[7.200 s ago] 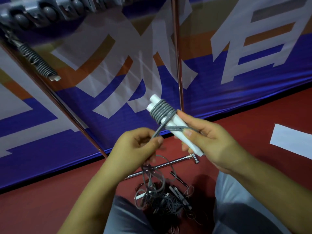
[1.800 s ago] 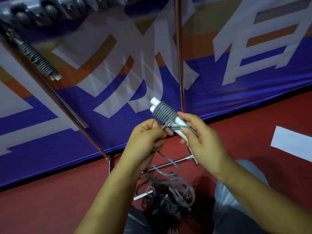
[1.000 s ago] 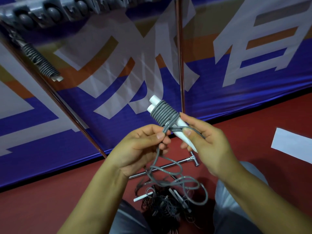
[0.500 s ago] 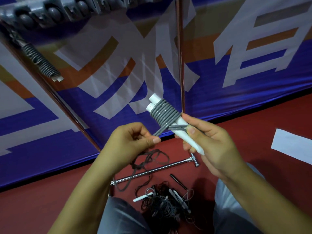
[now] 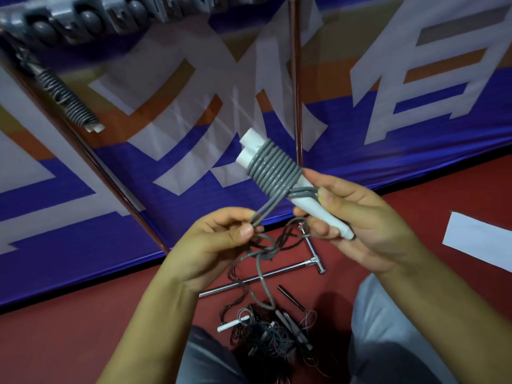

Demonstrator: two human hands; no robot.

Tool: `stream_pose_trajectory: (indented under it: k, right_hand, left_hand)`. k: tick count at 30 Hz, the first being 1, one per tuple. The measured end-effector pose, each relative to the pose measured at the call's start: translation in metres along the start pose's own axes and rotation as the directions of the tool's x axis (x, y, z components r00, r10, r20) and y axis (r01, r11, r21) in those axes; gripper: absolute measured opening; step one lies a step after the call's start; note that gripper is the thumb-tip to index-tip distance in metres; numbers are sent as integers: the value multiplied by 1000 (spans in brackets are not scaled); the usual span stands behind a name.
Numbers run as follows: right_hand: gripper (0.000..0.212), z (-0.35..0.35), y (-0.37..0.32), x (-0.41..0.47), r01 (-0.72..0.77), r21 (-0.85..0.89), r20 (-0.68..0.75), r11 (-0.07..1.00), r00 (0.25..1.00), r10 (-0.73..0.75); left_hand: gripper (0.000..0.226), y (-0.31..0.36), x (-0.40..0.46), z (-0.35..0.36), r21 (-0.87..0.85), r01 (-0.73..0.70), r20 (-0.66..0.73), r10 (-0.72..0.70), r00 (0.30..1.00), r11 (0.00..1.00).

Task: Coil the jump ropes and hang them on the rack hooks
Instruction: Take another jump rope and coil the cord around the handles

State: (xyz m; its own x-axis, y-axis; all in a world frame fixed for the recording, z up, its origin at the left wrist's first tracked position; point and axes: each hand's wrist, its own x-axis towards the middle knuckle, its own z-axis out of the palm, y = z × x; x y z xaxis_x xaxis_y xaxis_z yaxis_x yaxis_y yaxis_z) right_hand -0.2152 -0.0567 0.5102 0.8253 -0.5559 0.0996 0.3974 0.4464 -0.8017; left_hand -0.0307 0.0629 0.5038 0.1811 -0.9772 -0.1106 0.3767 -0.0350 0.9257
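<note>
Your right hand [image 5: 357, 217] grips the 2 white handles [image 5: 318, 210], gray jump rope [image 5: 273, 171] coiled around their upper half. Just left of the handles, your left hand [image 5: 219, 242] pinches the loose rope end; tangled ropes [image 5: 271, 332] lie on the floor below.

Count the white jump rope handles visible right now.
4 that I can tell. Two held together in the right hand, wrapped in grey cord; one loose in the floor pile; one at the hung rope's end. The tangle may hide more.
</note>
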Motion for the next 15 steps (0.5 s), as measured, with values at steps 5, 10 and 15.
stream_pose_trajectory:
  k: [5,10,15]
  right_hand:
    - [35,-12,-1,-3,-94,-48,162,994,982,100]
    - [48,-25,1,-3,-198,-144,263,970,937,230]
    - [46,-24,-6,-4,-257,-282,312,924,886,342]
  left_hand:
    - [18,5,-2,9,268,-47,-56,64,996,962]
    - [27,11,-4,20,600,-118,-28,168,985,791]
    - [26,4,5,-1,817,-245,150,218,964,522]
